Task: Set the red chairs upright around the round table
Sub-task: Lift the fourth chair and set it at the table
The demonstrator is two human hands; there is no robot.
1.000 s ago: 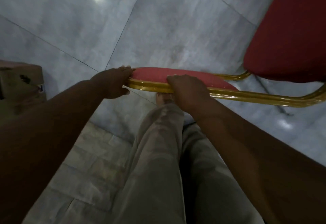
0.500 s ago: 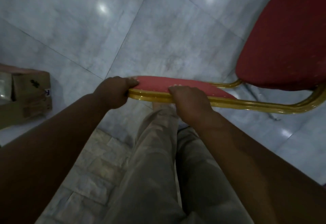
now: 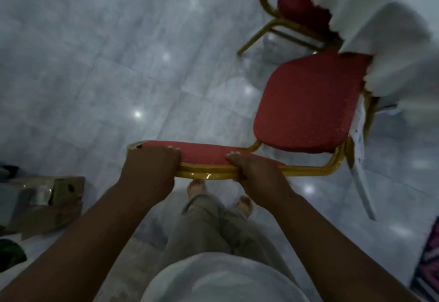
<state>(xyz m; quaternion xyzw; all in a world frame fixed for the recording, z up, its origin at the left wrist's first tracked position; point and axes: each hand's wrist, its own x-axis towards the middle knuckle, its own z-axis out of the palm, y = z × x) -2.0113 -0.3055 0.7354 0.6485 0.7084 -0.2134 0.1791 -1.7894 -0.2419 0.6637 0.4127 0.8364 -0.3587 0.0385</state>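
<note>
A red chair with a gold metal frame stands upright in front of me, its seat [image 3: 306, 104] partly under the white tablecloth [image 3: 389, 47] of the table at the right. My left hand [image 3: 149, 168] and my right hand [image 3: 256, 173] both grip the top of its red backrest [image 3: 204, 154], fingers curled over the padding and the gold rail. A second red chair [image 3: 297, 0] stands further along the table, at the top of the view, half hidden by the cloth.
The floor is pale glossy marble tile [image 3: 118, 64]. An open cardboard box [image 3: 50, 199] with packaging lies on the floor at the left. My feet [image 3: 197, 187] stand just behind the chair. A white table leg [image 3: 363, 190] slants down at the right, next to a patterned rug edge [image 3: 427, 261].
The chair has come closer to the table, its seat now partly under the white cloth. My view has pulled back, showing the table and a second chair. Both hands stay on the backrest.
</note>
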